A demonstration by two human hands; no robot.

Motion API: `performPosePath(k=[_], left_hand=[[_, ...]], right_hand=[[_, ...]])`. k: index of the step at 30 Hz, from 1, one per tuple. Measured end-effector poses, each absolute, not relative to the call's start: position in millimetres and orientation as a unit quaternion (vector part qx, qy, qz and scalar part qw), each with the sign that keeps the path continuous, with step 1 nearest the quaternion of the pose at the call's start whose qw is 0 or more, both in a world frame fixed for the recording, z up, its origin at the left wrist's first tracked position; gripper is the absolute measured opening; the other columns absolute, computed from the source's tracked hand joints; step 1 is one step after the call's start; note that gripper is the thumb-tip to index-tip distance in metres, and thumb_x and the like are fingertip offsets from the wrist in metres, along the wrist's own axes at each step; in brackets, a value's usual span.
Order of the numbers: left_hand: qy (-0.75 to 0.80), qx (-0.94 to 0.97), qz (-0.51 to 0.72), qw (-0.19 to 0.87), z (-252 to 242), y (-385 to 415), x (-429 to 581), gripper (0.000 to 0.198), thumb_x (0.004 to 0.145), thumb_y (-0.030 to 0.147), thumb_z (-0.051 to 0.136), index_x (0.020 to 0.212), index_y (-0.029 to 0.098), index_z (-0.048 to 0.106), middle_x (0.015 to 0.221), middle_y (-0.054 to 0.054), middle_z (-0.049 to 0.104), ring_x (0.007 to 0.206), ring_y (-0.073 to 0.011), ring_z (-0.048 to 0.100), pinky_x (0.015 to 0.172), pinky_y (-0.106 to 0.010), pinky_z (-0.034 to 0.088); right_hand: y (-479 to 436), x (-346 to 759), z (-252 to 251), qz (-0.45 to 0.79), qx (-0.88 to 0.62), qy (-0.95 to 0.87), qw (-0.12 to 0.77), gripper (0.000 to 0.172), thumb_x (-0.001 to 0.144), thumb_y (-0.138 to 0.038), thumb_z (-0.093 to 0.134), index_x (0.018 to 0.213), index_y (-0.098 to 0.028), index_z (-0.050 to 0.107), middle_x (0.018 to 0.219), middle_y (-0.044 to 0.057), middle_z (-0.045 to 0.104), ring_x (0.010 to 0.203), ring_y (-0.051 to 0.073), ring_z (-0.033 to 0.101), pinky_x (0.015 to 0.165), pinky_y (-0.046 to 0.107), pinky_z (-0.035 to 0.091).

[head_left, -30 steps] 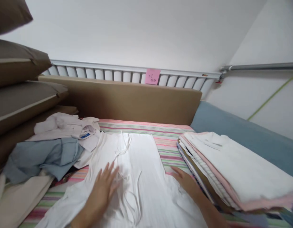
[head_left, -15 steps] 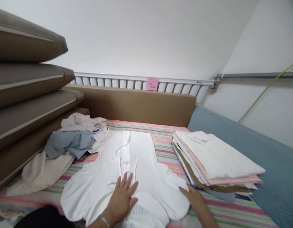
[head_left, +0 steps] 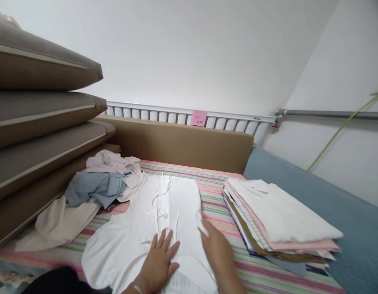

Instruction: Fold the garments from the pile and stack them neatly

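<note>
A white garment [head_left: 146, 228] with tie strings down its middle lies spread on the striped sheet [head_left: 216, 196]. My left hand [head_left: 159, 261] rests flat on its lower middle, fingers spread. My right hand [head_left: 215, 251] is at the garment's right side, fingers closed on the white fabric edge that is folded inward over the body of the garment.
A stack of folded clothes [head_left: 277, 220] sits to the right. A heap of loose clothes [head_left: 93, 188], blue and white, lies to the left, beside stacked brown cushions [head_left: 38, 122]. A brown headboard [head_left: 182, 143] and a blue mattress edge [head_left: 314, 192] bound the area.
My right hand has moved left from beside the folded stack, bringing the garment's right sleeve in over its body. My left hand has stayed pressed on the garment.
</note>
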State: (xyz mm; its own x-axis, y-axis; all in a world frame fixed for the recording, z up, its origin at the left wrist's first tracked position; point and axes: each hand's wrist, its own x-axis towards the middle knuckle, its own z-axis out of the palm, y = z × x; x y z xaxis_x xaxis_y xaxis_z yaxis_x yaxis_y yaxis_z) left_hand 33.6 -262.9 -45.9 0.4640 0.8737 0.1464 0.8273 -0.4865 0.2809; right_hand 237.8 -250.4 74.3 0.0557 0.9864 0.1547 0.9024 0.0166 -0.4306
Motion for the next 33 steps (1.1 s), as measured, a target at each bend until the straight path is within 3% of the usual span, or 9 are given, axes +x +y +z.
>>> performPosePath(k=[4, 7, 10, 15, 21, 25, 29, 33], left_hand=[[0.484, 0.857, 0.151, 0.091, -49, -262, 32, 0.056, 0.086, 0.044, 0.045, 0.139, 0.035, 0.028, 0.149, -0.008, 0.027, 0.138, -0.0348, 0.012, 0.108, -0.062, 0.018], [0.481, 0.858, 0.156, 0.095, -49, -262, 34, 0.043, 0.087, 0.03, 0.046, 0.129, 0.03, 0.046, 0.135, -0.008, 0.048, 0.138, -0.0335, 0.013, 0.109, -0.06, 0.017], [0.484, 0.854, 0.162, 0.1, -47, -264, 35, 0.035, 0.084, 0.023, 0.048, 0.118, 0.025, 0.058, 0.123, -0.009, 0.057, 0.138, -0.0344, 0.013, 0.11, -0.06, 0.016], [0.477, 0.855, 0.182, 0.088, -43, -266, 34, 0.037, 0.085, 0.03, 0.049, 0.121, 0.024, 0.054, 0.12, -0.01, 0.059, 0.137, -0.0341, 0.016, 0.11, -0.059, 0.017], [0.462, 0.862, 0.205, 0.046, -47, -266, 32, 0.049, 0.085, 0.032, 0.048, 0.133, 0.027, 0.04, 0.138, -0.008, 0.044, 0.133, -0.0314, 0.028, 0.109, -0.056, 0.02], [0.47, 0.858, 0.209, 0.016, -57, -266, 36, 0.045, 0.081, 0.019, 0.049, 0.126, 0.02, 0.05, 0.126, -0.01, 0.056, 0.123, -0.0288, 0.042, 0.109, -0.056, 0.017], [0.468, 0.853, 0.231, 0.014, -62, -265, 44, 0.038, 0.083, 0.019, 0.048, 0.119, 0.02, 0.056, 0.116, -0.009, 0.062, 0.116, -0.0264, 0.048, 0.109, -0.055, 0.014], [0.457, 0.85, 0.257, 0.053, -49, -265, 44, 0.036, 0.083, 0.022, 0.048, 0.119, 0.024, 0.056, 0.117, -0.007, 0.062, 0.117, -0.025, 0.046, 0.109, -0.051, 0.017]], right_hand=[[-260, 172, 62, 0.089, -0.657, -0.741, 0.111, 0.039, 0.08, -0.014, 0.036, 0.111, -0.018, 0.059, 0.098, 0.01, 0.069, 0.091, 0.023, 0.065, 0.079, 0.032, 0.047], [-265, 152, 42, 0.108, -0.638, -0.759, 0.073, 0.038, 0.079, -0.011, 0.036, 0.107, -0.018, 0.061, 0.094, 0.009, 0.07, 0.09, 0.023, 0.065, 0.076, 0.032, 0.048], [-267, 152, 28, 0.109, -0.635, -0.762, 0.067, 0.038, 0.08, -0.011, 0.034, 0.107, -0.018, 0.06, 0.094, 0.009, 0.07, 0.09, 0.024, 0.065, 0.076, 0.034, 0.049], [-266, 158, 30, 0.127, -0.635, -0.757, 0.09, 0.037, 0.08, -0.013, 0.034, 0.105, -0.02, 0.062, 0.098, 0.009, 0.069, 0.094, 0.022, 0.064, 0.08, 0.031, 0.048], [-266, 153, 40, 0.146, -0.636, -0.743, 0.152, 0.037, 0.082, -0.018, 0.033, 0.106, -0.02, 0.062, 0.106, 0.008, 0.068, 0.098, 0.021, 0.063, 0.083, 0.031, 0.047], [-274, 148, 35, 0.183, -0.621, -0.742, 0.177, 0.039, 0.08, -0.015, 0.033, 0.105, -0.021, 0.063, 0.107, 0.007, 0.067, 0.099, 0.019, 0.062, 0.086, 0.029, 0.045], [-279, 142, 26, 0.226, -0.58, -0.754, 0.21, 0.039, 0.081, -0.019, 0.038, 0.113, -0.02, 0.06, 0.11, 0.008, 0.065, 0.102, 0.02, 0.06, 0.09, 0.03, 0.044], [-278, 162, 26, 0.286, -0.531, -0.751, 0.27, 0.038, 0.083, -0.034, 0.045, 0.116, -0.021, 0.059, 0.095, 0.006, 0.069, 0.087, 0.018, 0.063, 0.082, 0.029, 0.048]])
